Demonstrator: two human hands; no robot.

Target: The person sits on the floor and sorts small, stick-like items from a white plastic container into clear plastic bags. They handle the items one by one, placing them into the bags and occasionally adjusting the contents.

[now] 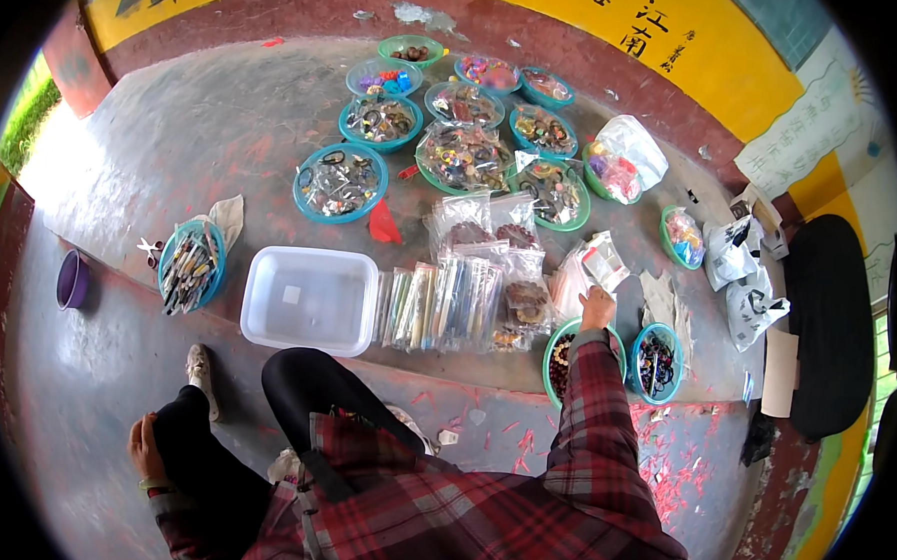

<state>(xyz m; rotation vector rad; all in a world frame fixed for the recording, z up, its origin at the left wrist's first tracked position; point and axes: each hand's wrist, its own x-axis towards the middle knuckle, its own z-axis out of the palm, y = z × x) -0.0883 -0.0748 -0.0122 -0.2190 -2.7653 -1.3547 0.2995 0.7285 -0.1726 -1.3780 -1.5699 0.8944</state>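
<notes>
My right hand (596, 308) reaches forward, its fingers curled together at the edge of a pile of pinkish clear plastic bags (568, 288). What they grip, if anything, is hidden. A white packet (606, 259) lies just beyond the fingertips. Below my right forearm is a green basin of beads (557, 370), partly covered by the sleeve. Beside it stands a blue basin of dark beaded pieces (656, 362). My left hand (145, 449) rests against my left knee, fingers extended and holding nothing.
Bagged bracelets (526, 301) and upright packets (437, 305) stand in rows beside a translucent plastic tub (308, 343). Farther back sit several basins of trinkets (341, 183). At left are a basin of pens (191, 267) and a purple bucket (72, 282). White bags (755, 311) stand at right.
</notes>
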